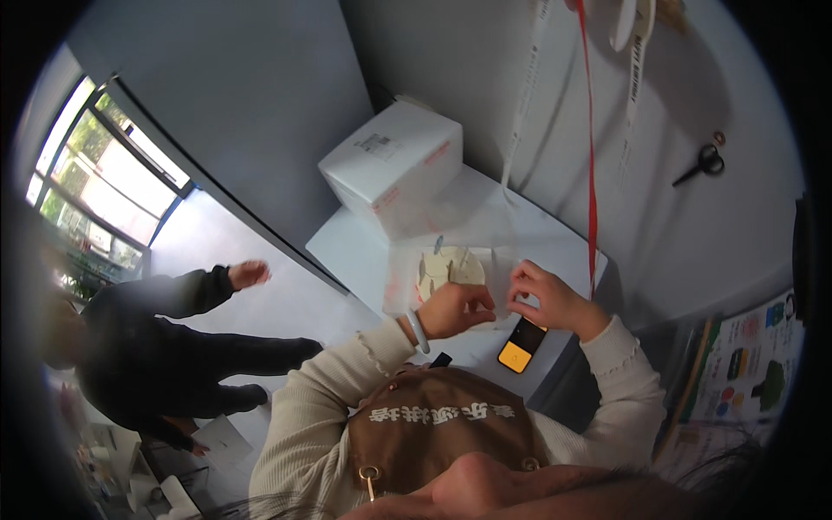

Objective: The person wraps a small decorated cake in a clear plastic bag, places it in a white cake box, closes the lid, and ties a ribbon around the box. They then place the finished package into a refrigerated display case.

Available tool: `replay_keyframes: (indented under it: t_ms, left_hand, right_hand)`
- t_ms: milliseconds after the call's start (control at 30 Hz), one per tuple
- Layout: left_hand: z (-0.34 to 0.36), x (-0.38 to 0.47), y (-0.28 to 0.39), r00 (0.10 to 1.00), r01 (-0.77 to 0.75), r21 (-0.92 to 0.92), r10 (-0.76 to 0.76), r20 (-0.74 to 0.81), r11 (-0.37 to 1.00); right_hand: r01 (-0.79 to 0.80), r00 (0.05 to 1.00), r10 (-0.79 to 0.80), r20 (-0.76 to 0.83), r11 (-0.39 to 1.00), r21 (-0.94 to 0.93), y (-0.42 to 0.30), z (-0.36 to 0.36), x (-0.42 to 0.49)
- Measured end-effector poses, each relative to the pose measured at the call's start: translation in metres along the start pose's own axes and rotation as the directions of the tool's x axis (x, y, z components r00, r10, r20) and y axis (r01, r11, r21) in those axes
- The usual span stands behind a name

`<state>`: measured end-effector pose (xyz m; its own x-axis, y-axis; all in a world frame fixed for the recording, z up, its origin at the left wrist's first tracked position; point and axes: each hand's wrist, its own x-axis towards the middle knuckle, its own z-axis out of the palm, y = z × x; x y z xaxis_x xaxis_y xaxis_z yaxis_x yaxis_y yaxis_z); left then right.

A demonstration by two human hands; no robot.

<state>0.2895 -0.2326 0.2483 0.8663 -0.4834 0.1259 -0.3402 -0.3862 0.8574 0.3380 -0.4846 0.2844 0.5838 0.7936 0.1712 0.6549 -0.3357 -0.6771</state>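
A pale cream-coloured cake (448, 266) with a small blue decoration sits inside a clear, see-through box or wrap (398, 276) on a white table (552, 221). My left hand (463, 311), with a pale bangle at the wrist, is bent over the near side of the cake, thumb and fingers close together. Just right of the clear packaging, my right hand (541, 298) has its thumb and forefinger curled towards each other. Whether either hand pinches the thin clear material cannot be made out. Below my right hand lies a phone (522, 344) with a partly yellow face.
A white box (393, 159) stands at the table's back. Red ribbon (591, 214) and white printed ribbons (520, 117) hang by the wall, near black-handled scissors (707, 161). A person in dark clothes (162, 351) is at the left. A small black object (441, 360) lies near my apron.
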Motion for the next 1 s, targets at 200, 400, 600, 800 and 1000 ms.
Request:
replay_keyframes:
  t_ms: [200,400,600,800,1000]
  left_hand:
    - [0.001,0.003,-0.003,0.999,0.041,-0.046,-0.041,-0.006,0.998]
    - [0.000,0.002,0.001,0.999,0.022,-0.069,-0.025,-0.041,0.997]
    - [0.002,0.000,0.000,0.997,-0.026,-0.068,0.022,-0.072,0.997]
    - [0.003,-0.001,-0.001,0.997,-0.033,-0.069,0.029,-0.069,0.997]
    - [0.006,-0.003,-0.002,0.993,-0.064,-0.068,0.056,-0.107,0.996]
  right_hand:
    - [0.012,0.999,-0.011,0.030,1.000,-0.011,0.004,0.002,0.004]
    - [0.008,0.997,0.000,0.074,0.994,-0.111,-0.004,0.002,0.012]
    - [0.000,0.986,0.038,0.162,0.974,-0.224,-0.009,0.005,0.024]
    - [0.016,0.959,0.063,0.277,0.962,-0.272,-0.012,0.002,0.035]
    - [-0.024,0.937,0.105,0.332,0.970,-0.241,-0.010,-0.006,0.039]
